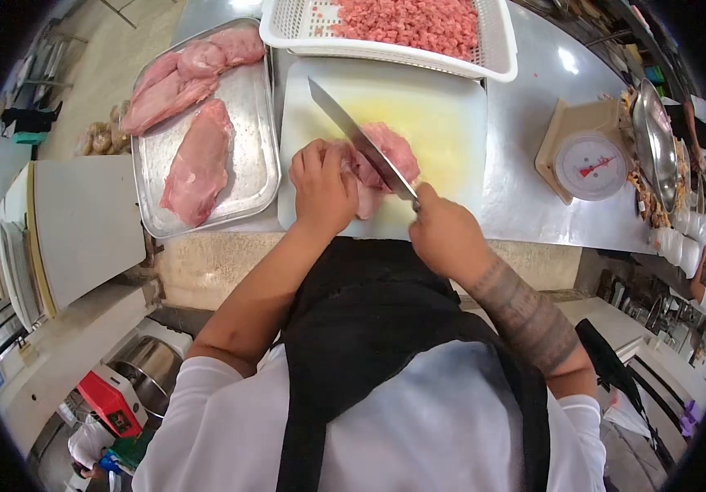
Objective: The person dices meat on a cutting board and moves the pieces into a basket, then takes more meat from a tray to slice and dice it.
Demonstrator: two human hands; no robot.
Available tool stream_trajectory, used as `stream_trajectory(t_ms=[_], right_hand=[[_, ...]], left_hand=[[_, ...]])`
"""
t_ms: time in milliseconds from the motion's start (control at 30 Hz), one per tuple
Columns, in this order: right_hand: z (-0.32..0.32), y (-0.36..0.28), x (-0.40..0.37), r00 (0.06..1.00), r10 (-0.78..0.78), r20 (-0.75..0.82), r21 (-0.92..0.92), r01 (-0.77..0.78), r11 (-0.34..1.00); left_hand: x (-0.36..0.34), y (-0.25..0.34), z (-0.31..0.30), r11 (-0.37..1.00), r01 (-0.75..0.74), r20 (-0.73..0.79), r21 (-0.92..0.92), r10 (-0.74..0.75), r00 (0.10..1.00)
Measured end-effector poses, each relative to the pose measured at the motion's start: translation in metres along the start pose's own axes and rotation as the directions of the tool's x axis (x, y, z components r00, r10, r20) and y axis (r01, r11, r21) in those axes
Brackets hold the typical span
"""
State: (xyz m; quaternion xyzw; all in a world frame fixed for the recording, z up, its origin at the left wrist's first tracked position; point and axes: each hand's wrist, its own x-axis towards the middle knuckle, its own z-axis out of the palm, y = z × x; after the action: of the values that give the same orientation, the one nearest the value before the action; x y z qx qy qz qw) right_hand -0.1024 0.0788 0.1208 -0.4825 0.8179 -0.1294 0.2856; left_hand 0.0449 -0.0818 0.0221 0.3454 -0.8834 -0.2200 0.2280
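A piece of raw pink meat (394,152) lies on a white cutting board (443,115) in front of me. My left hand (320,184) presses down on the meat's left part, fingers curled on top of it. My right hand (443,234) grips the handle of a large knife (357,135), whose long blade runs diagonally up and left across the meat. The handle itself is hidden inside my fist.
A metal tray (242,176) with several raw meat slabs (197,160) sits left of the board. A white plastic basket (496,57) of diced meat stands behind it. A dial scale (587,164) is on the steel counter (517,189) to the right, next to metal bowls (656,139).
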Motion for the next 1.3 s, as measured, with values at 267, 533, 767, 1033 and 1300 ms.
stream_trajectory(t_ms=[267,533,767,1033,1300], right_hand=[[-0.040,-0.013,-0.054,0.953,0.187,0.240,-0.117,-0.163,0.980],[0.023,-0.008,0.017,0.996,-0.040,0.084,-0.056,0.044,0.997],[0.035,-0.009,0.026,0.997,-0.071,-0.024,-0.044,0.070,0.997],[0.034,0.025,-0.026,0.995,0.069,0.068,-0.088,-0.063,0.994],[-0.016,-0.014,-0.055,0.998,0.067,0.013,-0.012,-0.067,0.998]], left_hand=[[0.003,-0.003,0.004,0.998,-0.013,0.090,0.061,0.008,0.996],[0.004,-0.001,0.000,0.998,-0.049,0.071,0.050,0.045,0.996],[0.003,-0.003,0.005,0.997,-0.061,0.000,0.036,0.062,0.998],[0.009,-0.002,0.000,1.000,0.004,0.036,0.018,-0.005,0.999],[0.109,-0.027,-0.038,0.750,0.183,-0.091,-0.636,-0.308,0.947]])
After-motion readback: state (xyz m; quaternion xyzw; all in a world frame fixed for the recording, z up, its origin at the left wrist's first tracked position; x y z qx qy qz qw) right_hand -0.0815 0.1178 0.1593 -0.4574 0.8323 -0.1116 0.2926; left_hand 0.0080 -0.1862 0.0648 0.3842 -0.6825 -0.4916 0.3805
